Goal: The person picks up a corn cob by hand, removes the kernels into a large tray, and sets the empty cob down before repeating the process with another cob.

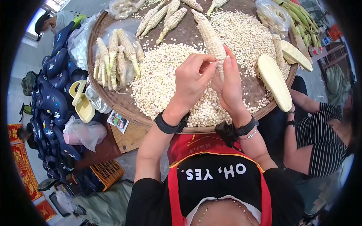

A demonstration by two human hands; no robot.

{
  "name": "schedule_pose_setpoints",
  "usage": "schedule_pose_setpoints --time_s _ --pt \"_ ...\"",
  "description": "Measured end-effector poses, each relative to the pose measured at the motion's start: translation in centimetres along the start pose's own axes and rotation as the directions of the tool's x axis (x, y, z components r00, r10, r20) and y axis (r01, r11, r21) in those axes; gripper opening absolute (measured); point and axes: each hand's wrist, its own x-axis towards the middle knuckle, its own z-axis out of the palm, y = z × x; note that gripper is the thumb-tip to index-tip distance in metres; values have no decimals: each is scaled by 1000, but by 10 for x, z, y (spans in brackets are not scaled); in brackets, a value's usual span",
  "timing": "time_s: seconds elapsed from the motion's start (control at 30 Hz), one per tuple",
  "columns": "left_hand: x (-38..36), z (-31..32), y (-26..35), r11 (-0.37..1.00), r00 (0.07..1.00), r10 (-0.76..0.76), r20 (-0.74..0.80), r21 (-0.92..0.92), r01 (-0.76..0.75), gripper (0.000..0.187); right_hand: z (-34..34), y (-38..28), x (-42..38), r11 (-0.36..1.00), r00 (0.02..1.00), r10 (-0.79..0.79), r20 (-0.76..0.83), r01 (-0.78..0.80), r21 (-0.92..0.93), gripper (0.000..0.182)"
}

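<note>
Corn cob (211, 37) in both hands, above the round tray (98, 81) — its far end points toward the tray's far rim, its near end sits between the palms. The right hand (230, 84) grasps the near part, thumb along the side. The left hand (194, 77) is curled, thumb and fingertips drawn together against the cob's near end; whether they pinch a kernel I cannot tell.

Pale loose kernels (160, 81) cover much of the tray, heaped on its left and right halves, with brown tray surface showing between. Several more cobs (160, 19) lie at the tray's far side, and a bundle of cobs (118, 56) rests on clear plastic inside its left rim. A cream slipper (274, 83) lies across the tray's right rim, and a second slipper (297, 55) lies just beyond it, near another upright-lying cob (277, 51).

Left of the tray are a pile of dark blue footwear (52, 98), a yellow sandal (83, 107) and a pink item in a clear bag (85, 132); nearer, an orange crate (108, 174). Right of the tray sits another person in a striped garment (320, 145) — one arm reaches toward the rim. Green corn husks (301, 22) lie beyond the tray's far right edge.
</note>
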Motion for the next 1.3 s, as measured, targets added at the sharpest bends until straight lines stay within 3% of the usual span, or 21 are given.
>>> schedule_pose_setpoints --time_s 0.1,0.3,0.37,0.5,0.57,1.0,1.07,1.2,1.27,1.3 --pt "1 0 0 999 1000 -19 -7 -26 19 13 1 3 0 998 999 -47 1 47 -39 45" --pt "4 -3 -3 989 992 114 46 86 -118 10 0 4 -3 992 999 -37 -19 35 -120 42" --pt "6 -6 -10 956 964 225 140 161 -246 12 -4 -2 -4 988 998 62 18 -59 -140 41" --pt "5 -10 -15 914 935 302 184 224 -339 16 -4 -11 -9 977 982 187 26 -183 -111 40" --pt "5 -10 -18 810 859 473 194 286 -511 20 -5 -9 -8 972 971 235 34 -234 -26 39" --pt "0 -6 -21 782 836 546 59 323 -533 24 11 -3 -15 965 983 183 10 -182 189 38" --pt "1 -8 -22 784 825 564 37 290 -549 25 7 2 -14 931 978 183 100 -206 302 35" --pt "0 -11 -24 807 834 550 28 238 -540 24 8 5 -15 911 970 221 102 -242 334 33" --pt "-2 -13 -25 824 842 539 -13 220 -523 22 1 12 -13 891 950 183 252 -269 367 31" --pt "-2 -13 -24 823 842 539 -12 219 -524 22 1 11 -12 890 951 182 251 -267 368 31"
